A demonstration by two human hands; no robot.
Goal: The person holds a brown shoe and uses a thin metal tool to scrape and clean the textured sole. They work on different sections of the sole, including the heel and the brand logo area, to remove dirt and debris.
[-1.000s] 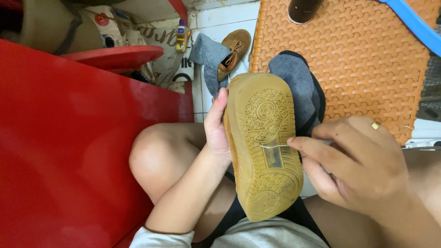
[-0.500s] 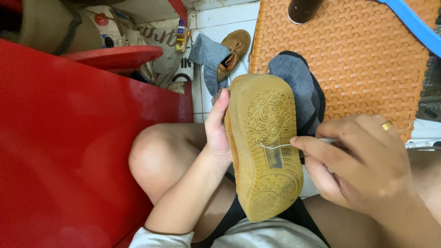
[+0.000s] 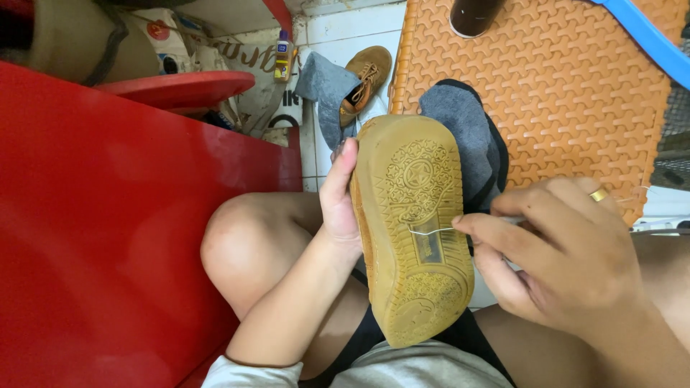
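Observation:
A tan shoe (image 3: 413,223) is held sole-up over my lap, its gum rubber sole patterned with a star. My left hand (image 3: 339,197) grips the shoe along its left edge, thumb pointing up. My right hand (image 3: 560,251), wearing a gold ring, pinches a thin pale thread (image 3: 430,231) that runs tight from the sole's middle to my fingertips. Whether a needle is between the fingers I cannot tell. A grey cloth (image 3: 467,144) lies behind the shoe.
A red plastic surface (image 3: 108,237) fills the left side. An orange textured mat (image 3: 546,86) lies at the upper right with a dark cylinder (image 3: 474,14) on it. A second tan shoe (image 3: 365,79), a grey cloth (image 3: 323,86) and a small bottle (image 3: 284,56) sit on white tiles.
My right hand has drawn slightly to the right, pulling the thread tighter out of the sole. The left hand and the shoe stay put.

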